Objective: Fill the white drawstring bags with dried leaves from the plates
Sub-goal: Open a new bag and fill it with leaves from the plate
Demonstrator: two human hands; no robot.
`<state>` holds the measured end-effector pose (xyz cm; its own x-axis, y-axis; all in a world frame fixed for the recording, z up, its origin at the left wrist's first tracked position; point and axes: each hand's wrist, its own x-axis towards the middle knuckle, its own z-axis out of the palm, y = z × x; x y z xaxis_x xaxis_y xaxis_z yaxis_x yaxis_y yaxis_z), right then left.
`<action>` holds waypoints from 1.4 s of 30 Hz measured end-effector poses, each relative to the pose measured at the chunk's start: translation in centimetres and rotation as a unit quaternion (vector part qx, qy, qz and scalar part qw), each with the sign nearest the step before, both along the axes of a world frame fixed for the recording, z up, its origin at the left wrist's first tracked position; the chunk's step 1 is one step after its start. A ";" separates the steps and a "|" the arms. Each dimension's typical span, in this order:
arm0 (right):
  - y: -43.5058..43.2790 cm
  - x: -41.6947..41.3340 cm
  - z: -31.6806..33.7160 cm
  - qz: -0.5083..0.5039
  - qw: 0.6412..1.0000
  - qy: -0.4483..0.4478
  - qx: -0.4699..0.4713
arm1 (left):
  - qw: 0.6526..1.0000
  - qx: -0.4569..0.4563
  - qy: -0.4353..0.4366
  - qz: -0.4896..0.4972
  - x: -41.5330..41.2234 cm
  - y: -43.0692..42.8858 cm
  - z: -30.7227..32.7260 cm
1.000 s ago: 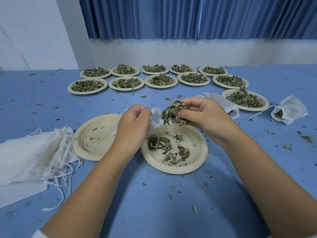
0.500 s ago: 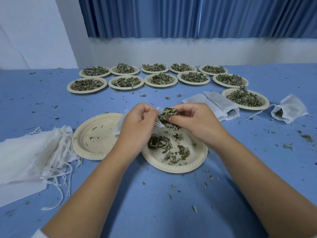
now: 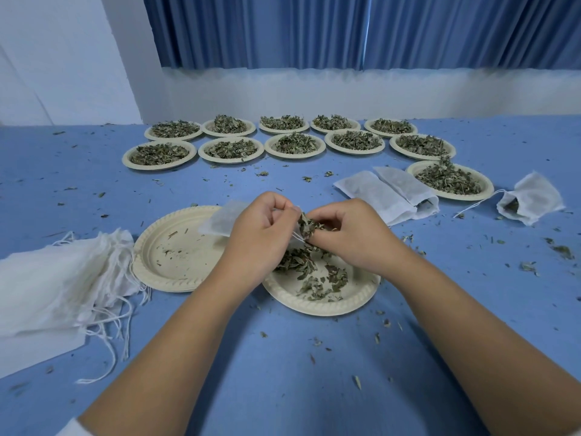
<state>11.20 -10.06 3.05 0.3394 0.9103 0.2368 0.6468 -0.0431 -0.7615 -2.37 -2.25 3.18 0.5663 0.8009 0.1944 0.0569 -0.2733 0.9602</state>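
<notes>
A person's two bare hands are working close together above a blue table (image 3: 283, 379). The left hand (image 3: 261, 229) is gripping a white drawstring bag (image 3: 220, 220) near its mouth, fingers curled round the fabric. The rest of the bag is sticking out to the left over a nearly bare paper plate (image 3: 151, 272). The right hand (image 3: 349, 236) is pinching a clump of dried leaves (image 3: 306, 226) right at the bag's opening. Both hands are hovering over a second paper plate (image 3: 314, 307), which is holding a thin scatter of leaves. A heap of flat bags (image 3: 47, 284) with loose strings is lying at the left edge. To the right, two bags side by side (image 3: 386, 193) and a third bag (image 3: 531, 201) are showing leaves at their mouths, with a heaped plate (image 3: 485, 191) sitting between them. Ten more heaped plates (image 3: 188, 160) are sitting in two rows at the back, near a blue curtain (image 3: 345, 29).
</notes>
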 end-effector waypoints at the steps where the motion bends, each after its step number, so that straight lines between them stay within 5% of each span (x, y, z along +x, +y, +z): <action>1: 0.0 0.0 0.0 -0.002 1.000 -0.011 -0.011 | 1.000 0.001 0.004 -0.003 0.0 0.0 0.0; 16: -0.1 -0.1 0.1 0.011 0.999 -0.044 -0.027 | 0.995 0.054 0.051 -0.062 0.3 0.1 -1.1; 25: -0.5 0.4 0.9 0.050 0.985 0.157 -0.058 | 0.996 0.073 0.050 0.008 0.2 0.9 -1.2; 34: 0.3 0.5 -0.1 -0.014 0.958 0.286 0.026 | 0.999 0.038 0.018 -0.010 0.2 0.7 -0.8; 42: 0.3 -0.6 -0.7 -0.028 0.971 0.229 0.056 | 1.000 0.012 0.011 -0.012 0.1 0.5 -0.5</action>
